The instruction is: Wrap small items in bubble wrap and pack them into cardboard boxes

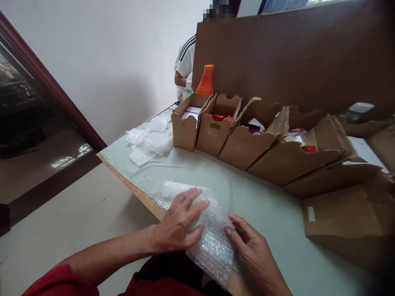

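A clear piece of bubble wrap [212, 242] lies across the near edge of the table, its lower end hanging over toward my lap. Resting on top of it, my left hand [182, 218] has its fingers stretched out and apart. At the right edge of the wrap, my right hand [249, 242] pinches the plastic between thumb and fingers. Whether anything is inside the wrap cannot be made out.
Several cardboard boxes [185, 131] holding small packets line the table's far side. A heap of bubble-wrap pieces [151, 139] lies at the left on the pale green tablecloth [191, 168]. Behind stand an orange bottle [206, 82], a brown board [277, 57] and a person in a white sleeve [186, 55].
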A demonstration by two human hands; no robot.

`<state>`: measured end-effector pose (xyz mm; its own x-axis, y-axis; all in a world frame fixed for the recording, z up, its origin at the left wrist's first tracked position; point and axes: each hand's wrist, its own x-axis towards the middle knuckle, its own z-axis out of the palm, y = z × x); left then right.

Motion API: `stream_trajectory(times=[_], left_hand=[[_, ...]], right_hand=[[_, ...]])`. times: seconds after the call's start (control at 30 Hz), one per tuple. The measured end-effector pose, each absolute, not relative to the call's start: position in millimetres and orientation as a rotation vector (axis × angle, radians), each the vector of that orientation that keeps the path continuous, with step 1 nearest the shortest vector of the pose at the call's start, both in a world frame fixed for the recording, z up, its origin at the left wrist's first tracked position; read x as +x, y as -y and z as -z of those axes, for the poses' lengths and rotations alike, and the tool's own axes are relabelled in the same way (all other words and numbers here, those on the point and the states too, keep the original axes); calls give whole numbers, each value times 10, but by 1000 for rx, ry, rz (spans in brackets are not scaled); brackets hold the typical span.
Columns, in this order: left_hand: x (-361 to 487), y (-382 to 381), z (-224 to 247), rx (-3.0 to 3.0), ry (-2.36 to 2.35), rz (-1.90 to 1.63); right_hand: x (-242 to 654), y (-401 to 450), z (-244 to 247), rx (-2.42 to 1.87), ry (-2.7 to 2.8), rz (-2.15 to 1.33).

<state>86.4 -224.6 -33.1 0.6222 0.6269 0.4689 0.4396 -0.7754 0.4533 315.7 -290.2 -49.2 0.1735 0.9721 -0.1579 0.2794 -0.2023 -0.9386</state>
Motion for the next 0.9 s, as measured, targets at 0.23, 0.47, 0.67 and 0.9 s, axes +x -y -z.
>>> stream_trajectory(times=[0.23, 0.47, 0.67, 0.9], left_hand=[[530, 1735, 298, 2577, -811, -1037], [-321, 1801, -81, 1391, -1555, -1230], [-675, 1973, -44, 929, -1763, -1165], [-883, 1925, 77, 793, -1811, -1145]], right_hand=[[2887, 2496, -75, -1373, 1722, -1052], [2226, 1047, -232, -1306, 2173, -417], [1635, -5, -43, -1396, 2636, -14], [1823, 64, -237, -1230, 2283, -76]])
